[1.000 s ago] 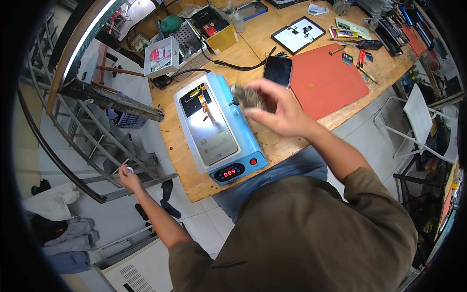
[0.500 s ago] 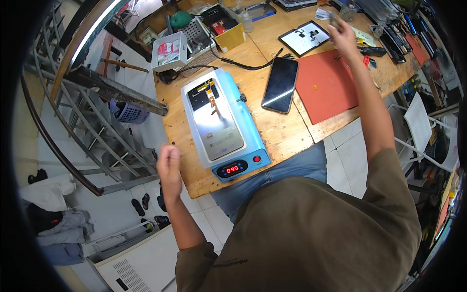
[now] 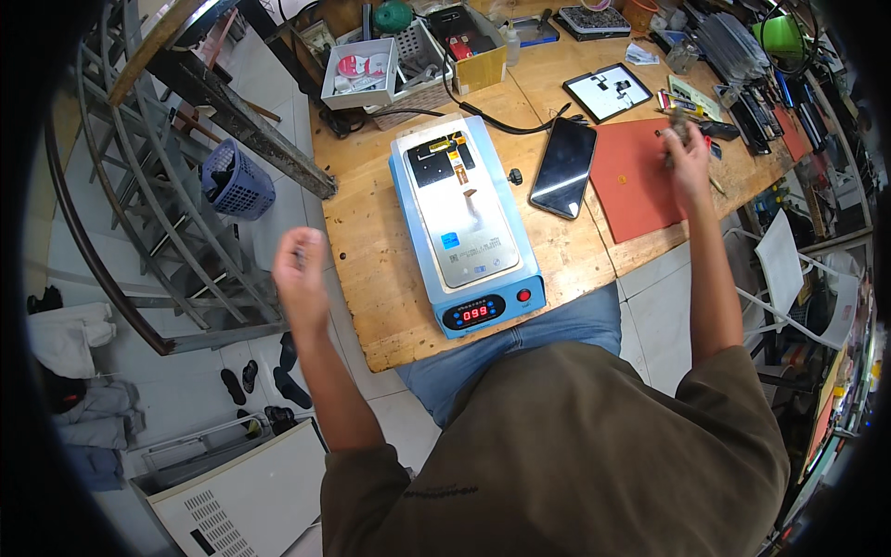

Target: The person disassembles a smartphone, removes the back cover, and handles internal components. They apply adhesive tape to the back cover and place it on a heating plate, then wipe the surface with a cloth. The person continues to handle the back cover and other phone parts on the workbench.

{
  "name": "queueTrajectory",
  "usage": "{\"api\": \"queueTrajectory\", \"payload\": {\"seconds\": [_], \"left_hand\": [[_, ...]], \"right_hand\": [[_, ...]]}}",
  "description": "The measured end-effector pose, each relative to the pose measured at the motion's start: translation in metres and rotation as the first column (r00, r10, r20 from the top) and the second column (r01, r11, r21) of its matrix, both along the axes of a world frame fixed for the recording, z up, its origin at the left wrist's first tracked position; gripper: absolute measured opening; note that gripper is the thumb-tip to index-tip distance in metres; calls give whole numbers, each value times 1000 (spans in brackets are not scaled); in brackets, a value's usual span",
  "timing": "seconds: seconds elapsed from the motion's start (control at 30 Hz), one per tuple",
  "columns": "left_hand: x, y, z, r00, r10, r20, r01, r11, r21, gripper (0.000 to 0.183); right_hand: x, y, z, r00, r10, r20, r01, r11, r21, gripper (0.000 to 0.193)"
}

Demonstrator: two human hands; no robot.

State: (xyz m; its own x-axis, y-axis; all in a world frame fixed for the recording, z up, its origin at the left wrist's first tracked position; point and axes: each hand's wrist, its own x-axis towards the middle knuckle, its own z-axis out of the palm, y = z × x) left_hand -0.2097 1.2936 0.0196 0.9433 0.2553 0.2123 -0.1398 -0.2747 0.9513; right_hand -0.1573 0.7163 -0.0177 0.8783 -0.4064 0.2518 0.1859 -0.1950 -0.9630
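My right hand (image 3: pixel 688 163) is closed around a small greyish-brown lump (image 3: pixel 678 130), its kind blurred, above the red mat (image 3: pixel 640 200). Off the table's left edge, my left hand (image 3: pixel 301 274) hangs in the air with curled fingers; what they hold, if anything, is unclear. Between my hands, a blue heating plate (image 3: pixel 425 271) with a lit red display stands on the wooden table. A silver phone screen panel (image 3: pixel 475 232) with exposed flex cables lies on top of it. To its right rests a black smartphone (image 3: pixel 564 167), face up, touching neither hand.
Behind the heating plate stand a white box (image 3: pixel 360 74) of small parts and a cardboard box (image 3: pixel 483 70). A black-framed tablet-like panel (image 3: pixel 608 93) lies beyond the mat. Tools and stacked parts (image 3: pixel 742 111) crowd the right end. A cable (image 3: pixel 506 127) crosses the table.
My right hand has drawn back from the far side of the table to above the mat, holding the lump. My left hand has risen and shifted left. The view has shifted.
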Motion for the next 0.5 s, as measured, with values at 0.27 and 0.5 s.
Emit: {"api": "queueTrajectory", "payload": {"seconds": [0.27, 0.5], "left_hand": [[73, 207, -43, 864, 478, -158, -497, 861, -111, 37], [45, 256, -81, 697, 666, -266, -690, 723, 1, 30]], "right_hand": [[-46, 175, 38, 804, 593, 40, -583, 773, 252, 43], [-59, 211, 48, 735, 660, 155, -675, 733, 85, 42]]}}
